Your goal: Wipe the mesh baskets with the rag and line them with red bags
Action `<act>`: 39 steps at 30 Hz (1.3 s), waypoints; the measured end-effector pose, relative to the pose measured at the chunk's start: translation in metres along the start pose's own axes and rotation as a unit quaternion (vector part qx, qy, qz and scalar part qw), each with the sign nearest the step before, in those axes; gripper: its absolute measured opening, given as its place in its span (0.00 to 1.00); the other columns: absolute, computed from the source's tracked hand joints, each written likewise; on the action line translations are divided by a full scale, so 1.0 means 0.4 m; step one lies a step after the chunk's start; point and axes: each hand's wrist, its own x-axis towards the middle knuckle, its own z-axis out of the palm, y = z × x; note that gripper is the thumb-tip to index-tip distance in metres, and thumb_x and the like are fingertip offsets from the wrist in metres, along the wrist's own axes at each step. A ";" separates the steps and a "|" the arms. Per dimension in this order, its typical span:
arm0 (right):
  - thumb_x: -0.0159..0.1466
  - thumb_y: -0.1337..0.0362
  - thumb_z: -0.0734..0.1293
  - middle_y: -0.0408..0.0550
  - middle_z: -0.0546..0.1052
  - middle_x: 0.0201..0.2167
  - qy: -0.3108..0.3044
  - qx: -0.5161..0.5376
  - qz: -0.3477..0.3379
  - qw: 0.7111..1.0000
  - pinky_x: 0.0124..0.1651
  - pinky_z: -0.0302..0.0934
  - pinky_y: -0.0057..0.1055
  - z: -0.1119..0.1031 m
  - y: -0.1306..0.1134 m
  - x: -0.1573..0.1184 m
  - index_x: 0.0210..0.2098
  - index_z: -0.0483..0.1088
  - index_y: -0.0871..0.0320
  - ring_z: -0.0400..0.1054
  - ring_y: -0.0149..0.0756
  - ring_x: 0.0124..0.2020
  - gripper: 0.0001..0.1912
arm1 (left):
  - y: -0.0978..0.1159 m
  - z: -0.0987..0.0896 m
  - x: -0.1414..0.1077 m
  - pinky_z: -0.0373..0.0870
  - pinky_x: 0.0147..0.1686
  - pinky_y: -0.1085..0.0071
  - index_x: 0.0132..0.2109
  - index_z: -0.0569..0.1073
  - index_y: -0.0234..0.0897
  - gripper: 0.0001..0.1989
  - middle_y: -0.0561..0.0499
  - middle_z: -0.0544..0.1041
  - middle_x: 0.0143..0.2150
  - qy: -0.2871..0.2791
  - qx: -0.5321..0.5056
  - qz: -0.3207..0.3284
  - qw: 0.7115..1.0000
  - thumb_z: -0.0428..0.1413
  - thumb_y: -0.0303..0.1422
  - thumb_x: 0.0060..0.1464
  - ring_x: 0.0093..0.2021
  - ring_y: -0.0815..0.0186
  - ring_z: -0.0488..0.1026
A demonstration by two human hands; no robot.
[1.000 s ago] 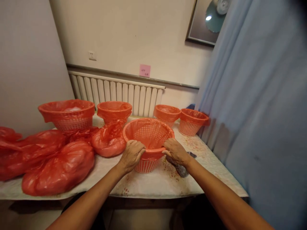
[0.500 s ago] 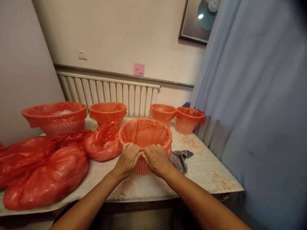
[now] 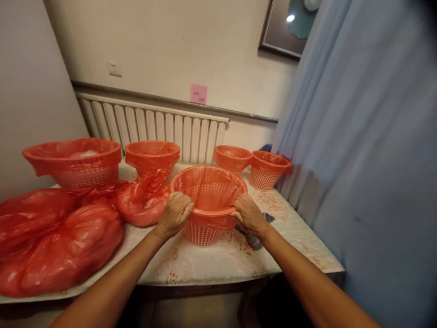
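A blue curtain (image 3: pixel 358 136) hangs at the right beside the table (image 3: pixel 211 269), whose cover has a faint floral print. Two large red bags (image 3: pixel 75 246) lie at the near left, with a smaller red bag (image 3: pixel 143 205) to their right. Behind them, at the far left, stands the biggest basket (image 3: pixel 82 171), lined in red plastic; three smaller lined baskets (image 3: pixel 152 157) continue the far row to the right. The front basket (image 3: pixel 203 232) stands upright at the near middle of the table, its red liner (image 3: pixel 215 222) folded over the near rim. Half a second ago both hands met at the middle of that rim — now they are well apart. The left hand (image 3: pixel 175 212) has its fingers clamped on the rim's near left, the right hand (image 3: pixel 251 214) on its near right. The right hand and forearm now partly cover the grey cloth (image 3: pixel 254 241), which showed more fully before. On the wall, a pink note (image 3: pixel 198 94) bears handwriting: the upper line seems to start with "28", the lower is too small to read.
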 end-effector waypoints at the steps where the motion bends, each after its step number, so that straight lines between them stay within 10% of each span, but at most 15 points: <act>1: 0.70 0.47 0.47 0.49 0.69 0.32 0.005 -0.009 0.005 1.000 0.44 0.53 0.37 0.003 -0.013 0.002 0.32 0.64 0.57 0.58 0.39 0.36 0.26 | -0.001 -0.006 0.000 0.59 0.38 0.62 0.27 0.62 0.40 0.18 0.52 0.65 0.26 -0.002 0.002 -0.002 1.000 0.39 0.33 0.65 0.31 0.62 0.61; 7: 0.70 0.54 0.57 0.48 0.70 0.30 0.022 -0.098 0.081 0.992 0.38 0.48 0.36 0.024 -0.164 0.049 0.30 0.65 0.57 0.58 0.39 0.33 0.17 | 0.084 -0.006 -0.010 0.59 0.50 0.57 0.47 0.69 0.38 0.11 0.47 0.73 0.41 -0.011 0.008 0.037 0.999 0.42 0.31 0.65 0.44 0.59 0.66; 12: 0.68 0.58 0.61 0.47 0.71 0.29 0.020 -0.125 0.082 0.989 0.37 0.46 0.36 0.034 -0.241 0.085 0.32 0.66 0.56 0.58 0.40 0.33 0.11 | 0.141 0.028 -0.019 0.59 0.43 0.58 0.39 0.70 0.37 0.13 0.50 0.72 0.31 -0.019 0.048 0.039 0.998 0.43 0.34 0.66 0.34 0.60 0.64; 19: 0.69 0.54 0.59 0.49 0.72 0.32 -0.016 -0.068 0.028 0.997 0.42 0.55 0.38 0.004 -0.090 0.026 0.35 0.68 0.57 0.62 0.41 0.37 0.14 | 0.105 0.038 -0.011 0.59 0.42 0.59 0.33 0.68 0.37 0.15 0.50 0.70 0.29 0.005 0.057 0.058 0.997 0.43 0.35 0.66 0.33 0.61 0.62; 25: 0.65 0.54 0.64 0.56 0.67 0.59 0.094 0.089 0.129 0.983 0.63 0.50 0.50 0.001 0.032 -0.067 0.58 0.63 0.56 0.57 0.46 0.62 0.24 | 0.088 0.026 -0.019 0.57 0.40 0.60 0.33 0.68 0.37 0.15 0.51 0.69 0.28 0.012 0.045 0.044 0.998 0.43 0.35 0.66 0.32 0.61 0.62; 28: 0.62 0.52 0.65 0.57 0.72 0.53 0.207 0.227 0.359 0.881 0.56 0.61 0.49 0.030 0.012 -0.104 0.56 0.65 0.57 0.67 0.47 0.54 0.26 | 0.073 0.008 -0.033 0.57 0.39 0.60 0.32 0.67 0.37 0.16 0.51 0.68 0.27 0.021 0.032 0.030 0.999 0.41 0.35 0.66 0.31 0.61 0.62; 31: 0.58 0.49 0.68 0.50 0.78 0.34 0.247 0.465 0.510 0.680 0.39 0.70 0.37 0.068 -0.040 -0.109 0.42 0.70 0.58 0.74 0.39 0.33 0.20 | 0.066 -0.007 -0.044 0.56 0.38 0.61 0.31 0.67 0.38 0.17 0.51 0.67 0.27 0.017 0.028 0.020 0.999 0.40 0.36 0.66 0.31 0.61 0.62; 33: 0.55 0.50 0.72 0.46 0.77 0.28 0.232 0.603 0.502 0.575 0.32 0.70 0.30 0.087 -0.077 -0.092 0.35 0.69 0.59 0.73 0.34 0.28 0.19 | 0.067 -0.012 -0.044 0.57 0.39 0.61 0.31 0.67 0.38 0.17 0.52 0.67 0.28 0.006 0.024 0.017 1.000 0.40 0.36 0.66 0.32 0.62 0.62; 39: 0.50 0.63 0.77 0.38 0.75 0.24 0.270 0.773 0.428 0.382 0.30 0.69 0.24 0.094 -0.149 -0.019 0.34 0.68 0.57 0.71 0.28 0.25 0.17 | 0.071 -0.015 -0.040 0.57 0.39 0.61 0.31 0.66 0.39 0.16 0.52 0.67 0.28 -0.010 0.022 0.010 1.000 0.40 0.35 0.66 0.32 0.62 0.62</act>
